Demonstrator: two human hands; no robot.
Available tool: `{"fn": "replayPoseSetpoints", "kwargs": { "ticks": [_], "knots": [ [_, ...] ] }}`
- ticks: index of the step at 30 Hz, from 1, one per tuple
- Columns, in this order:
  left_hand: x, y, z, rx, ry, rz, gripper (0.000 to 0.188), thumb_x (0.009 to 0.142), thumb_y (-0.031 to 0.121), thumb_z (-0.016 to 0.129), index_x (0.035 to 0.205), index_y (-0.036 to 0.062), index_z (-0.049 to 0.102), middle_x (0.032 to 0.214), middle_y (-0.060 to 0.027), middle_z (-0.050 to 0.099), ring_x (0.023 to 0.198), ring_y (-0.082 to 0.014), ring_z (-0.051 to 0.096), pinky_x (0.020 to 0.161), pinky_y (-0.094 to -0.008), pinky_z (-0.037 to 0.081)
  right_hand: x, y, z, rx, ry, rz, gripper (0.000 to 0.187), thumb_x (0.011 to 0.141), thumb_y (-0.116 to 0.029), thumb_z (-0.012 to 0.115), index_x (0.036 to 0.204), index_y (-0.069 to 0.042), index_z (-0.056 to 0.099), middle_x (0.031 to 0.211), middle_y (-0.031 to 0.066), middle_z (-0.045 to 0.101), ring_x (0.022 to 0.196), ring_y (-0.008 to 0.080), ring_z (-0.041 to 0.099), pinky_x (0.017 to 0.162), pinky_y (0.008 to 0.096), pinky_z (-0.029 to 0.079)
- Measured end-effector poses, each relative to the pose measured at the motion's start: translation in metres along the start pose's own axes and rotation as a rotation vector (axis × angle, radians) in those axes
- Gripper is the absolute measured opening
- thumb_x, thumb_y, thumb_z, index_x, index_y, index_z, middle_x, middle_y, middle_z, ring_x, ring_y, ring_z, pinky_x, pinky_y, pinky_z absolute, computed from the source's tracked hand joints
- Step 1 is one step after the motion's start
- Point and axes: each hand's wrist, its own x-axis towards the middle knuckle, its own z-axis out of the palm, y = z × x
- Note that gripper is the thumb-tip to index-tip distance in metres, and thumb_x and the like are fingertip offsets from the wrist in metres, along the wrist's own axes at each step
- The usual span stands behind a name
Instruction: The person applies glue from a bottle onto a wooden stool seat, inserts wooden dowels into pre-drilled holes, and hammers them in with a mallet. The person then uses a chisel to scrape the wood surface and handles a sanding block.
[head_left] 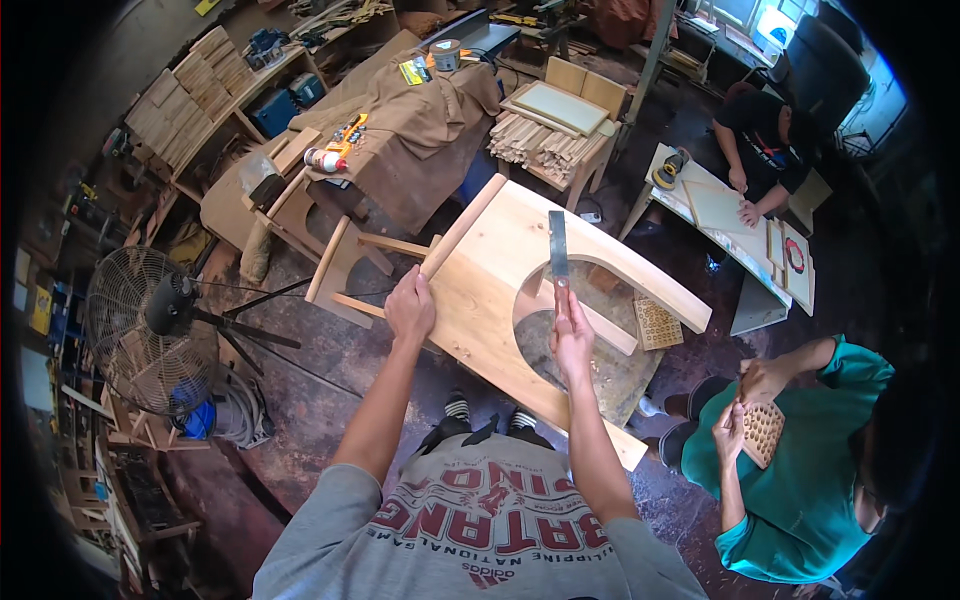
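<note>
In front of me is a pale wooden furniture panel [478, 305] with a deep rounded cutout and two legs pointing right. A rounded rail [466, 226] runs along its left end. My left hand [411, 306] is closed round the near end of that rail. My right hand [572, 342] grips the wooden handle of a putty knife [558, 245], its flat, dark blade pointing away from me over the panel. I cannot tell whether the blade touches the wood. A similar wooden frame [345, 262] stands behind my left hand, partly hidden.
On the left stands a pedestal fan [140, 320]. A cloth-covered bench [410, 150] holds glue and tools. Wood strips [545, 140] are stacked beyond. One person works at a white table [725, 215]; another, in a green shirt [800, 480], holds a perforated wooden block [763, 435] close on my right.
</note>
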Motion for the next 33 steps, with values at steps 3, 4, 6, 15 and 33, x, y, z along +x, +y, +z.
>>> {"fn": "replayPoseSetpoints", "kwargs": {
  "ticks": [3, 4, 6, 15, 33],
  "knots": [
    [-0.001, -0.004, 0.001, 0.018, 0.002, 0.004, 0.043, 0.105, 0.031, 0.047, 0.130, 0.0054, 0.070, 0.126, -0.0185, 0.072, 0.116, -0.0380, 0.068, 0.103, -0.0476, 0.050, -0.012, 0.013, -0.006, -0.040, 0.007, -0.029, 0.057, 0.105, -0.005, 0.051, 0.161, -0.013, 0.043, 0.081, -0.0022, 0.053, 0.055, 0.0058, 0.045, 0.048, 0.0248, 0.038],
    [-0.002, -0.005, 0.002, 0.018, 0.003, 0.004, 0.043, 0.105, 0.031, 0.047, 0.130, 0.0054, 0.070, 0.126, -0.0185, 0.072, 0.116, -0.0380, 0.068, 0.103, -0.0476, 0.050, -0.010, 0.012, -0.006, -0.068, 0.009, -0.040, 0.057, 0.105, -0.005, 0.051, 0.161, -0.013, 0.043, 0.082, -0.0017, 0.054, 0.055, 0.0059, 0.045, 0.048, 0.0249, 0.038],
    [-0.002, -0.007, 0.003, 0.003, 0.018, 0.039, 0.043, 0.105, 0.030, 0.047, 0.130, 0.0049, 0.070, 0.126, -0.0186, 0.072, 0.116, -0.0379, 0.068, 0.103, -0.0474, 0.050, 0.001, 0.004, 0.001, -0.091, 0.015, -0.050, 0.057, 0.104, -0.005, 0.051, 0.161, -0.013, 0.043, 0.083, -0.0012, 0.055, 0.056, 0.0061, 0.045, 0.049, 0.0251, 0.038],
    [-0.001, -0.004, -0.002, 0.001, 0.007, 0.028, 0.043, 0.105, 0.030, 0.047, 0.131, 0.0039, 0.070, 0.126, -0.0186, 0.072, 0.116, -0.0377, 0.068, 0.102, -0.0475, 0.050, 0.000, 0.012, 0.006, 0.037, -0.038, -0.039, 0.059, 0.107, -0.009, 0.049, 0.164, -0.014, 0.036, 0.084, -0.0007, 0.055, 0.052, 0.0061, 0.043, 0.044, 0.0227, 0.035],
    [-0.001, -0.002, -0.002, -0.007, -0.012, 0.025, 0.044, 0.107, 0.032, 0.045, 0.130, 0.0056, 0.071, 0.128, -0.0186, 0.071, 0.117, -0.0386, 0.067, 0.102, -0.0463, 0.051, 0.009, 0.002, 0.014, -0.026, 0.069, -0.120, 0.059, 0.105, -0.004, 0.049, 0.162, -0.013, 0.039, 0.093, -0.0015, 0.061, 0.060, 0.0040, 0.046, 0.052, 0.0236, 0.039]
  ]
}}
